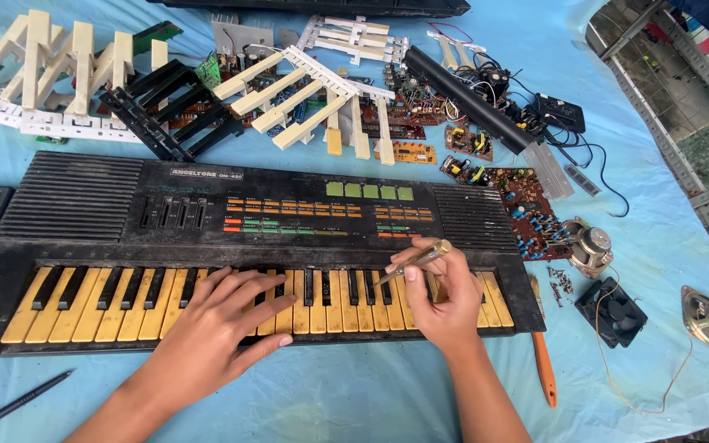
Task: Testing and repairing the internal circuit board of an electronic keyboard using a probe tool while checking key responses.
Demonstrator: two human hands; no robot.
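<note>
Two hands are working on the keyboard [231, 246], which is lying on the blue cloth [354, 394]. Our left hand [223, 316] is pressing flat and open on the middle keys [322, 299]; our right hand [445, 303] is gripping a screwdriver [412, 262], its tip touching the black keys. We judge we are probing between keys; next, steady leverage without slipping. Loose key strips [305, 98] and circuit boards [527, 209] are lying behind.

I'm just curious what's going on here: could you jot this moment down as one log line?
left hand: flat on yellowed keys | right hand: holds screwdriver, tip at keys | electronic keyboard: on blue cloth | loose key strips, circuit boards behind
</note>
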